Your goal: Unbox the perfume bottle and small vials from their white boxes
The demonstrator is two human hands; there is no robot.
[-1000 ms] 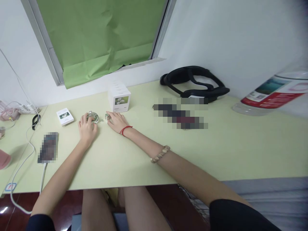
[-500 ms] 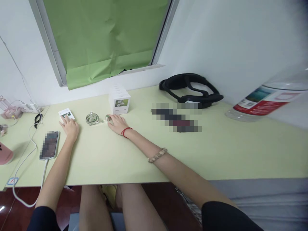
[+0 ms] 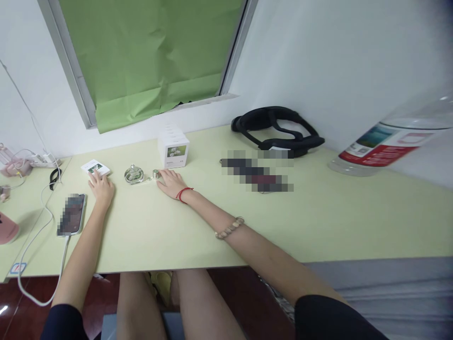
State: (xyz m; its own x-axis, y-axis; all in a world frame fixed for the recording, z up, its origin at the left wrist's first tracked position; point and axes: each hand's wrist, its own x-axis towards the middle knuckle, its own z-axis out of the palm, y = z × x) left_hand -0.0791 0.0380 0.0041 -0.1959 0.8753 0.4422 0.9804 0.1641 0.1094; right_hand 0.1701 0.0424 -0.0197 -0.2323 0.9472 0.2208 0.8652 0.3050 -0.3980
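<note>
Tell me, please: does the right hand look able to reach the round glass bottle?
Probably yes: the right hand rests nearby, and only the small silver cylinder and a tiny piece lie between it and the glass bottle.

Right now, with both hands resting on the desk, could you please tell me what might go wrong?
The right hand is right beside the small silvery cap, so a nudge could tip it. The glass bottle sits between that hand and the left hand; a sideways sweep might knock it. The white cable from the phone hangs near the left forearm, so a snag could drag the phone.
</note>
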